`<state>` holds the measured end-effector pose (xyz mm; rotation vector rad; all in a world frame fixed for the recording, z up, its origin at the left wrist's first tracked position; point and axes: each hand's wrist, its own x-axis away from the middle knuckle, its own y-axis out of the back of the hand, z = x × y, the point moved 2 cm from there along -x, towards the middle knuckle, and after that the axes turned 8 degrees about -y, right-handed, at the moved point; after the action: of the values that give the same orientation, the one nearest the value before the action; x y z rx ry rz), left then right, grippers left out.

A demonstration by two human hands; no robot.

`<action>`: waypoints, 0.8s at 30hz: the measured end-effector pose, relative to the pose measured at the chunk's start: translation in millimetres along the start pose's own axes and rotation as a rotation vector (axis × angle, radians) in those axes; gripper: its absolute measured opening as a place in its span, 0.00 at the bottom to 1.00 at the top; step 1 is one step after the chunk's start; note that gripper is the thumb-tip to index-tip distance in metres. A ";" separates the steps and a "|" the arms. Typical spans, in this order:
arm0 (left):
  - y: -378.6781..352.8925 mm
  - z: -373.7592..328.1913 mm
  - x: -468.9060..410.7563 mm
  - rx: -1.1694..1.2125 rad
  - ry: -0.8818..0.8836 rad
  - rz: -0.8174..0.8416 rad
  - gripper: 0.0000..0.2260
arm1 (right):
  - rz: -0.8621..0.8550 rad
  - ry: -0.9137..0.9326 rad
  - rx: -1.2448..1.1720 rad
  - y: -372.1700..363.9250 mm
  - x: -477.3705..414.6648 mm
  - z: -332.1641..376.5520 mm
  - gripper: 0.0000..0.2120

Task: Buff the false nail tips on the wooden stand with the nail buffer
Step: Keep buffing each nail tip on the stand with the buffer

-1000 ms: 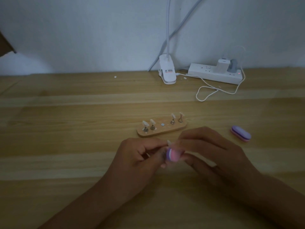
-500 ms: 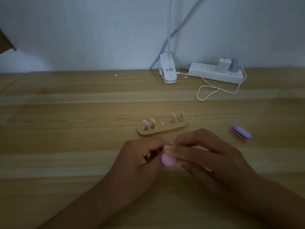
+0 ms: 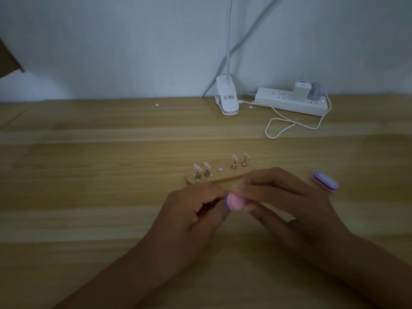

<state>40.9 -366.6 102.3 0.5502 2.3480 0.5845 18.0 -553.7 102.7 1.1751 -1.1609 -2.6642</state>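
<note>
Right grip (image 3: 283,204) is closed round the pink-and-purple nail buffer (image 3: 233,202). Left grip (image 3: 191,210) is curled against the buffer's end, and what is pinched there is too blurred to be told. The wooden stand (image 3: 223,178) lies just beyond both grips, long axis left-right and slightly skewed. Four nail tips (image 3: 197,167) are seated in two pairs with only a small disc mid-stand; each pair is judged nearer its same-side grip, with nothing in between. A second buffer (image 3: 326,182) lies on the counter (image 3: 89,219) to the right, with a lamp clip (image 3: 227,101) and power strip (image 3: 289,103) well behind.
</note>
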 end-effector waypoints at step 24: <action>-0.1 -3.2 1.5 0.373 0.117 0.059 0.10 | -0.009 -0.006 -0.072 2.7 -0.1 -6.8 0.10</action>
<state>37.7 -366.7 103.7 0.7715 2.5759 0.2059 21.7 -560.0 101.4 1.1652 -1.0528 -2.6929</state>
